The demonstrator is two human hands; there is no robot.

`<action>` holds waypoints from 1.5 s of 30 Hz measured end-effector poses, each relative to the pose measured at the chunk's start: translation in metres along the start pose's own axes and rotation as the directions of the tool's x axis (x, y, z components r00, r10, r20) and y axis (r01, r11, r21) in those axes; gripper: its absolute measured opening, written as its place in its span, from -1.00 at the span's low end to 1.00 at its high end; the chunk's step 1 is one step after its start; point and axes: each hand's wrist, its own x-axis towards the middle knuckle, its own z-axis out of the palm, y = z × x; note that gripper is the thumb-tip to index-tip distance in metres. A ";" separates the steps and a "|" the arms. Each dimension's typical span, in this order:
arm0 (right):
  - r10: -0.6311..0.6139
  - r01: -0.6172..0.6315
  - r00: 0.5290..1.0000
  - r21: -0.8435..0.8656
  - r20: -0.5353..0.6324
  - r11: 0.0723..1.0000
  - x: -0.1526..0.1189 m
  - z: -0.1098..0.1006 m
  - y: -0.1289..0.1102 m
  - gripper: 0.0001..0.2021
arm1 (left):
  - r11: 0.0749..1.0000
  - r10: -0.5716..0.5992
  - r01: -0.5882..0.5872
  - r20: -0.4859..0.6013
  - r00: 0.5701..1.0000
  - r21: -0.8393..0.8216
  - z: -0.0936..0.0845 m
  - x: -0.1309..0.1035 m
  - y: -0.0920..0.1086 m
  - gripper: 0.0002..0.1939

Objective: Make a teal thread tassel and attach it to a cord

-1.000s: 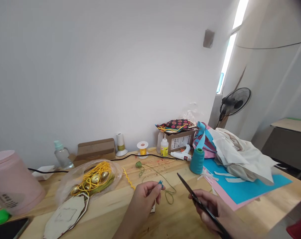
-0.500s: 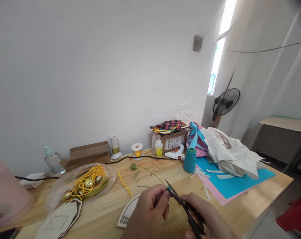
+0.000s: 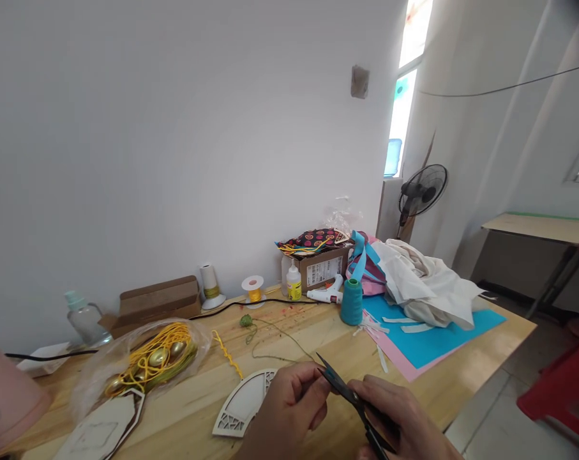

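My left hand [image 3: 296, 402] is closed, thumb and forefinger pinched on a thin green cord [image 3: 282, 333] that runs back to a small green ball of cord [image 3: 246, 321]. A tiny blue bit shows at these fingertips. In my right hand [image 3: 397, 409] are black scissors [image 3: 351, 395], fingers around the handles. Their blades lie nearly together against the left fingertips; what is between them is too small to make out. Partly behind my left hand, a pale fan-shaped wooden piece [image 3: 244, 404] with cut-out corners lies on the wooden table [image 3: 179, 418].
A teal thread cone [image 3: 351, 303], a glue gun [image 3: 326, 293] and a glue bottle [image 3: 293, 283] stand beyond my hands. Blue sheets [image 3: 437, 342] and white cloth [image 3: 426, 281] lie right. Left is a plastic bag [image 3: 85, 383] with yellow cords. A black cable [image 3: 270, 300] crosses the back.
The scissor blades, apart before, have come nearly together at the left fingertips. My view has turned slightly right, so the table things sit further left. Both hands keep their hold.
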 end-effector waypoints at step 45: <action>0.179 -0.160 0.981 -0.212 0.076 0.964 -0.015 -0.034 0.030 -0.56 | 0.988 -0.075 0.091 -0.124 0.989 0.127 -0.030 -0.006 -0.019 -0.62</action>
